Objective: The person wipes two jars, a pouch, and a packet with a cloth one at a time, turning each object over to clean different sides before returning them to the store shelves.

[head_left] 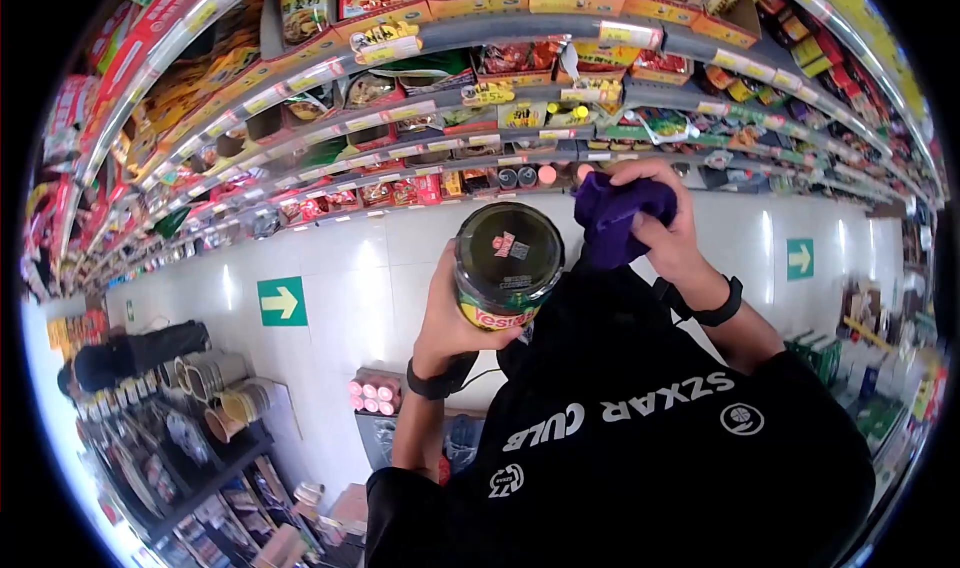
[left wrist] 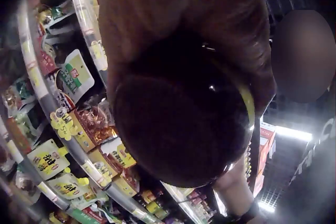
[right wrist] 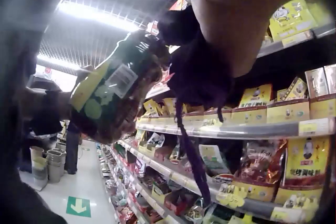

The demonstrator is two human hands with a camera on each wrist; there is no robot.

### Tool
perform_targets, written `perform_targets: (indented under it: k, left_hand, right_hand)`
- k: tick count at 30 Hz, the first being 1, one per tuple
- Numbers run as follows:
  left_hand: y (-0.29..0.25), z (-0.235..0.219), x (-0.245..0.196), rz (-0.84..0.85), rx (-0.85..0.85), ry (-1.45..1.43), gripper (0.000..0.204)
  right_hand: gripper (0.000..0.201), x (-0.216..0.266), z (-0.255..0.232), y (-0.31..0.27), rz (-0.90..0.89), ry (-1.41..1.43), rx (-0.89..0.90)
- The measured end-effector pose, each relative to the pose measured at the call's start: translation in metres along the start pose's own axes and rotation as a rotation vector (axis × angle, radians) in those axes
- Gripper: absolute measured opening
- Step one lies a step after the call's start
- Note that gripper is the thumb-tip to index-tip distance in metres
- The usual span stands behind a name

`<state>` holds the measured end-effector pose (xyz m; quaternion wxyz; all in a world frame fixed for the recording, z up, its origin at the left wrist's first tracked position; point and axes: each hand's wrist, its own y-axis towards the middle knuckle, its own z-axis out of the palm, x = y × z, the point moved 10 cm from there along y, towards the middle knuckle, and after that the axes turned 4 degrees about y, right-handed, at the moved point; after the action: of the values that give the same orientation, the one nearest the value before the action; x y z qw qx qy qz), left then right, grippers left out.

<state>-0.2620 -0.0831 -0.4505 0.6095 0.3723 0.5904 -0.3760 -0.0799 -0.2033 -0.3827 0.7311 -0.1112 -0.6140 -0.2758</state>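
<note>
Left fingers gripping a jar (tips partly hidden), right fingers pinching crumpled purple cloth

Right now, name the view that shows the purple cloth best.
The head view: the purple cloth is well lit, bunched in the right hand. The right wrist view shows it much darker; in the left wrist view I cannot make it out.

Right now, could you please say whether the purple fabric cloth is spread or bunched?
Bunched: the purple fabric cloth is crumpled in the right hand, with a narrow strip hanging down in the right wrist view.
</note>
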Motion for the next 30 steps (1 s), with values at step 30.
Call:
perform_targets:
  k: [30]
  left_hand:
    - [0.085,0.082,0.011,-0.143,0.190,0.111,0.081]
  right_hand:
    - [0.032,0.006,-0.036,0.044,-0.231,-0.116,0.257]
